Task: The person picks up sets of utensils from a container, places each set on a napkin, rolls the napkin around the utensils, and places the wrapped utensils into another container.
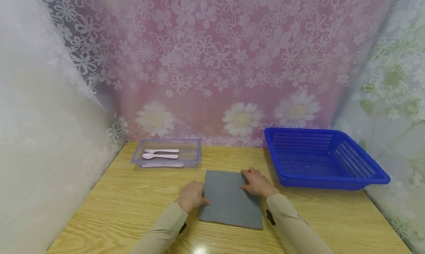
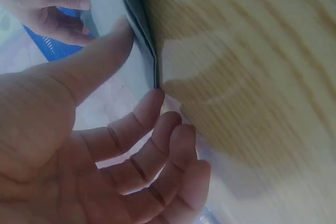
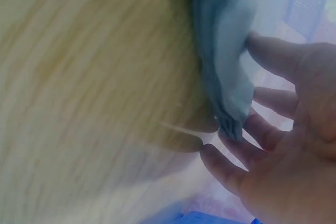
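Left hand (image 1: 190,196): pinches left edge of folded grey rectangular cloth (image 1: 230,202).
Right hand (image 1: 257,183): pinches far right corner, thumb on top.
Cloth: between hands, on yellow wood-grain desk (image 1: 132,195), midway between side edges.

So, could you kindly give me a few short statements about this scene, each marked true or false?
1. The left hand and right hand are holding opposite edges of the cloth. True.
2. The cloth is bright red. False: it is grey.
3. A fork and a spoon lie in the tray. True.
4. In the head view, the tray stands to the right of the basket. False: it stands to the left.
5. The basket is blue. True.
6. The right hand is inside the basket. False: it is at the cloth.
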Available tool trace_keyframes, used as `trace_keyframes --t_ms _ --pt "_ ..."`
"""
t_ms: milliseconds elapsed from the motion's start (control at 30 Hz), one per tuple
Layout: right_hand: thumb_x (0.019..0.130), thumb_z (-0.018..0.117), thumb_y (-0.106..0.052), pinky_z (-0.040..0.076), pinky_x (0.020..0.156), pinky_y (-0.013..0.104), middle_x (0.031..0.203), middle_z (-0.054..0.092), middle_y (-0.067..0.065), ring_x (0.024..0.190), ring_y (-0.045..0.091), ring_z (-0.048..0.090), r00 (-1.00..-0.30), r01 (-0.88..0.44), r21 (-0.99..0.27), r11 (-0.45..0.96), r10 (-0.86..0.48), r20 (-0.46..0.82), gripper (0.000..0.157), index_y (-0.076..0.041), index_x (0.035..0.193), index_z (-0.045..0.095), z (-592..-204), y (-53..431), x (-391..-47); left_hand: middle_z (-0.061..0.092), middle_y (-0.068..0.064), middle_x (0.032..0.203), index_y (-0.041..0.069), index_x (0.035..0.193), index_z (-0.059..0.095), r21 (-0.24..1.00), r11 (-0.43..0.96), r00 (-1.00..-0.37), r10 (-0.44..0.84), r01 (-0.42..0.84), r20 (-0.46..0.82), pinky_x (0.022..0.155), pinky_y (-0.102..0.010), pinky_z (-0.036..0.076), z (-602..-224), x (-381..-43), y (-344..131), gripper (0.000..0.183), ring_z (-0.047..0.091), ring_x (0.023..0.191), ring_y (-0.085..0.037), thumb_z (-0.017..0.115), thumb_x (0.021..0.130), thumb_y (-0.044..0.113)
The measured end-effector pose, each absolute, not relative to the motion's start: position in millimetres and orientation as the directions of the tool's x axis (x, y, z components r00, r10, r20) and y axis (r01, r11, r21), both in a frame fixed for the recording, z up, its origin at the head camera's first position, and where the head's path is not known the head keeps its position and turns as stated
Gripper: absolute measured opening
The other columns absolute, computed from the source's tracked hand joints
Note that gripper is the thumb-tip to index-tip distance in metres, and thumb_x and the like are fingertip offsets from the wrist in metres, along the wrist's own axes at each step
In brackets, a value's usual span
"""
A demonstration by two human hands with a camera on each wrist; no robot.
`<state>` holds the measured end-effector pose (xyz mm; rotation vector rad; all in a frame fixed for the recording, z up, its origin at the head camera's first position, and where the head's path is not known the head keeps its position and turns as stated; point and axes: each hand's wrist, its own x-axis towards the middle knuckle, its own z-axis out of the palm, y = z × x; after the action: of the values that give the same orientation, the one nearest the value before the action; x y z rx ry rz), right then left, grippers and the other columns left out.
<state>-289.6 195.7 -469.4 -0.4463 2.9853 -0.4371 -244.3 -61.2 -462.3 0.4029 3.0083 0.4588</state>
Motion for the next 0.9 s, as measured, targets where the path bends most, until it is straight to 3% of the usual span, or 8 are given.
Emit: trace_keyframes --t_ms 233,300,400,533,633,900 --pt "0.074 0.083 -0.017 0.047 0.093 0.051 0.105 0.057 0.018 0.100 0.034 0.055 -0.931 -0.311 -0.372 0.875 -0.359 -0.066 0.055 0.008 0.118 0.061 -463.3 206.3 -288.1 0.055 0.000 0.065 0.012 0.067 0.058 0.305 0.918 -0.964 0.265 0.254 0.006 0.050 -0.031 0.043 -463.1 -243.0 -61.6 0.035 0.050 0.059 -0.013 0.086 0.074 0.031" --pt "0.077 0.081 -0.020 0.048 0.090 0.048 0.101 0.058 0.015 0.096 0.031 0.055 -0.929 -0.312 -0.388 0.867 -0.364 -0.066 0.048 0.008 0.111 0.064 -462.6 208.3 -286.9 0.054 0.000 0.067 0.012 0.069 0.058 0.305 0.915 -0.961 0.275 0.263 0.005 0.052 -0.031 0.043 -463.9 -243.8 -61.7 0.033 0.049 0.061 -0.013 0.086 0.075 0.029" --pt "0.087 0.073 -0.022 0.048 0.073 0.037 0.081 0.056 0.007 0.076 0.021 0.053 -0.927 -0.330 -0.396 0.857 -0.374 -0.037 0.026 0.003 0.085 0.065 -463.1 210.8 -286.7 0.054 -0.001 0.072 0.010 0.074 0.059 0.332 0.903 -0.958 0.288 0.273 0.004 0.055 -0.033 0.043 -464.3 -246.1 -62.1 0.030 0.049 0.065 -0.015 0.085 0.077 0.025" --pt "0.091 0.069 -0.018 0.030 0.052 0.024 0.057 0.037 -0.005 0.054 0.011 0.035 -0.937 -0.310 -0.400 0.862 -0.349 -0.025 0.043 -0.013 0.057 0.043 -462.6 215.9 -285.6 0.055 -0.005 0.078 0.008 0.081 0.060 0.374 0.885 -0.957 0.291 0.277 0.020 0.057 -0.037 0.045 -464.1 -250.0 -63.6 0.026 0.051 0.070 -0.019 0.083 0.078 0.018" --pt "0.084 0.077 -0.018 0.022 0.049 0.022 0.052 0.027 -0.008 0.050 0.008 0.027 -0.950 -0.249 -0.403 0.880 -0.304 -0.077 0.053 -0.018 0.053 0.034 -461.1 221.2 -282.8 0.057 -0.007 0.080 0.007 0.083 0.061 0.379 0.883 -0.958 0.285 0.275 0.030 0.058 -0.038 0.047 -464.1 -253.0 -65.0 0.024 0.055 0.071 -0.021 0.082 0.079 0.018" --pt "0.078 0.082 -0.022 0.017 0.049 0.024 0.052 0.024 -0.008 0.050 0.009 0.021 -0.957 -0.158 -0.417 0.895 -0.244 -0.160 0.056 -0.017 0.051 0.034 -460.8 225.4 -281.0 0.055 -0.005 0.077 0.011 0.078 0.059 0.350 0.904 -0.969 0.240 0.244 0.057 0.055 -0.040 0.047 -466.2 -260.3 -66.4 0.026 0.054 0.066 -0.021 0.081 0.080 0.024"
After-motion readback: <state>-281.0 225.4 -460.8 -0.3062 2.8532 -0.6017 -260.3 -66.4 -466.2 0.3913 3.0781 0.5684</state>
